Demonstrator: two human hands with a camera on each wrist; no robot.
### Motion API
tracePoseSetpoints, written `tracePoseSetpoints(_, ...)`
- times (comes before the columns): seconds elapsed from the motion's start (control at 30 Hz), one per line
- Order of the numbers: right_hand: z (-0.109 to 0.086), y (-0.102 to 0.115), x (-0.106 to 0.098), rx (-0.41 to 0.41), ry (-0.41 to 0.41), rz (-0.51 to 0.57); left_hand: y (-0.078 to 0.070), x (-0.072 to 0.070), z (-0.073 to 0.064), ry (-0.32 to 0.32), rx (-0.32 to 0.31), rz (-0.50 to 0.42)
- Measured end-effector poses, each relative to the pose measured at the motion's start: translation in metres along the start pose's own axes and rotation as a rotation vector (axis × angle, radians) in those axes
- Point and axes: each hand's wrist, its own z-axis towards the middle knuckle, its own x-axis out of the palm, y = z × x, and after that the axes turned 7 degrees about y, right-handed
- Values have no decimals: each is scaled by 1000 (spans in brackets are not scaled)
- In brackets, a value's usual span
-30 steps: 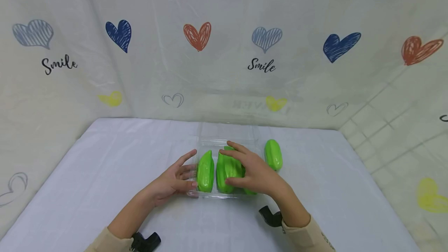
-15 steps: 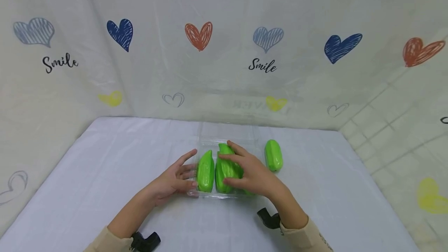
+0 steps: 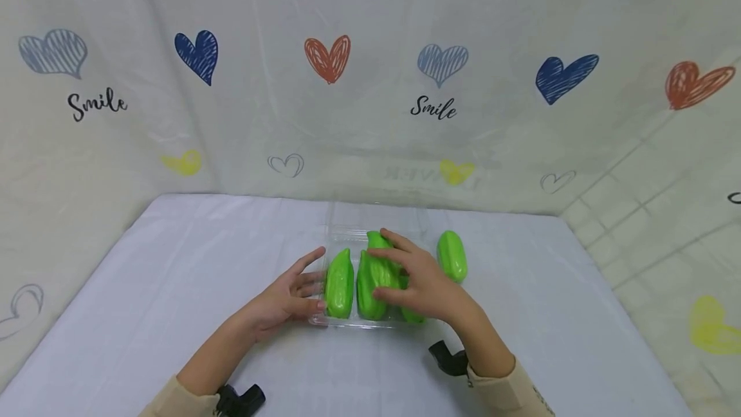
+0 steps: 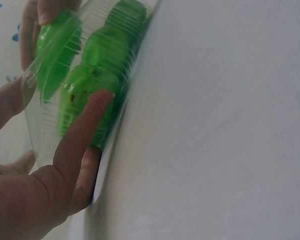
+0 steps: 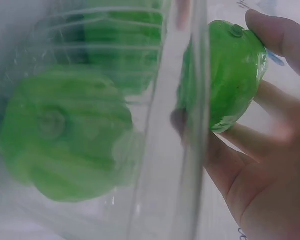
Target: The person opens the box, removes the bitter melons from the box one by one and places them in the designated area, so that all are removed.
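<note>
My right hand (image 3: 425, 282) holds a glossy green ridged fruit (image 3: 379, 269) between thumb and fingers, over the clear plastic box (image 3: 356, 324). In the right wrist view, this held fruit (image 5: 232, 75) is up beyond the box wall. Inside the box lie a green fruit at the left (image 3: 339, 285), one partly under the held fruit (image 3: 365, 295), and another at the right (image 3: 412, 315), mostly hidden by my right hand. My left hand (image 3: 289, 298) touches the box's left side with mostly straight fingers; the left wrist view shows a fingertip (image 4: 104, 97) against the wall.
The box's clear lid (image 3: 376, 216) stands folded back behind it. One more green fruit (image 3: 452, 256) lies on the white cloth (image 3: 220, 243) to the right of the box. A curtain printed with hearts (image 3: 327, 121) hangs behind the table.
The held green fruit shifts slightly left, then back right and a little farther from me, together with my right hand. My left hand and the box stay put.
</note>
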Motion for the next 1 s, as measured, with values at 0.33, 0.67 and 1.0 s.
tracePoseSetpoints(0.33, -9, -7, -19, 26, -44, 61, -1, 0, 2, 17, 14, -9)
tracePoseSetpoints(0.67, -20, -24, -43, 32, -147, 41, 0, 0, 2, 2, 6, 6)
tracePoseSetpoints(1.0, -28, -35, -61, 63, -207, 45, 0, -2, 2, 6, 11, -2)
